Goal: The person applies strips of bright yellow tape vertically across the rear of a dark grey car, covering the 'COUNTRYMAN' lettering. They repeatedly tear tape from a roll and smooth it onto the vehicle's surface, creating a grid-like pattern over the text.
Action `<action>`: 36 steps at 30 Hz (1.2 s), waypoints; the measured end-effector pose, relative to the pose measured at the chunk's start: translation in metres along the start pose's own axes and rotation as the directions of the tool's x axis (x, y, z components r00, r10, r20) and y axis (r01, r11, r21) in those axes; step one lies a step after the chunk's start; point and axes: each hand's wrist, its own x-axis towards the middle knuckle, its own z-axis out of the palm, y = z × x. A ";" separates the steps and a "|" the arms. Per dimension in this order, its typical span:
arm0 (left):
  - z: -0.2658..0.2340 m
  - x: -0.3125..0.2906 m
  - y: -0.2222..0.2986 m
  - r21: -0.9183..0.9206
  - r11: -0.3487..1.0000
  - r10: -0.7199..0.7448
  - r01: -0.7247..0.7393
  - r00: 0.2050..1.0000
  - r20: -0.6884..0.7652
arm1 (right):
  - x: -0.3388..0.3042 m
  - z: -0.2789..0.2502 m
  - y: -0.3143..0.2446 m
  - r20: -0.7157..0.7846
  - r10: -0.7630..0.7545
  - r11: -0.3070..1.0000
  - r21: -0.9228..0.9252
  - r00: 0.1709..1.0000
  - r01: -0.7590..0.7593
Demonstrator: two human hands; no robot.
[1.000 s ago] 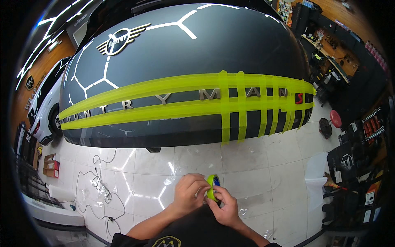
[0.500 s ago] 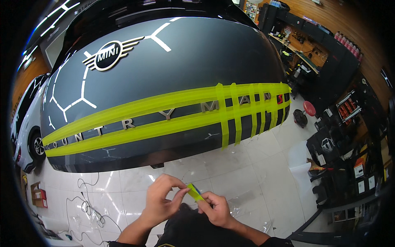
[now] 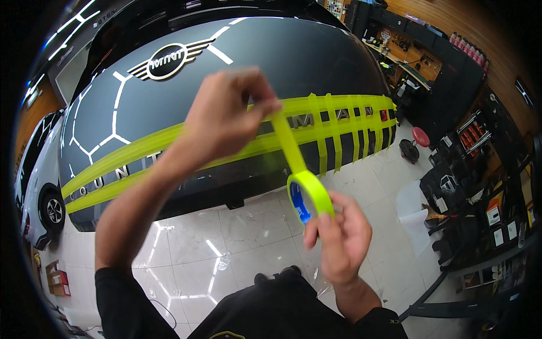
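Note:
My left hand (image 3: 234, 110) is raised before the car's grey tailgate (image 3: 293, 53), its fingers pinching the free end of a strip of yellow-green masking tape (image 3: 288, 144). Lower down, my right hand (image 3: 341, 237) grips the roll of masking tape (image 3: 318, 195), which has a blue inner core. The strip stretches taut between the hands. Behind it, two long tape bands (image 3: 141, 146) run across the tailgate above and below a row of silver letters. Several short upright strips (image 3: 337, 135) cross these bands at the right. My left hand and forearm hide part of the lettering.
A winged badge (image 3: 167, 61) sits higher on the tailgate. At the far left stands a white car (image 3: 42, 192). Along the right are a workbench (image 3: 409, 70), a red-topped stool (image 3: 419, 137) and black equipment (image 3: 446, 186). A cardboard box (image 3: 57, 281) lies on the tiled floor.
Both hands have risen from low in front of me toward the tailgate. My left hand has moved up, drawing a length of tape off the roll in my right hand.

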 end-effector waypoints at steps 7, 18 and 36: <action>0.003 0.051 -0.012 0.069 0.997 0.014 -0.028 0.982 0.189 | 0.023 0.003 0.011 -0.014 -0.187 0.883 -0.440 0.982 0.162; 0.012 0.044 -0.030 0.043 0.999 0.005 -0.015 0.977 0.213 | -0.041 -0.007 0.039 -0.019 -0.033 0.913 -0.407 0.999 0.022; 0.026 0.051 -0.049 0.179 0.964 0.128 -0.197 0.934 0.334 | 0.010 -0.053 0.074 0.174 -0.170 0.871 -0.433 0.970 0.230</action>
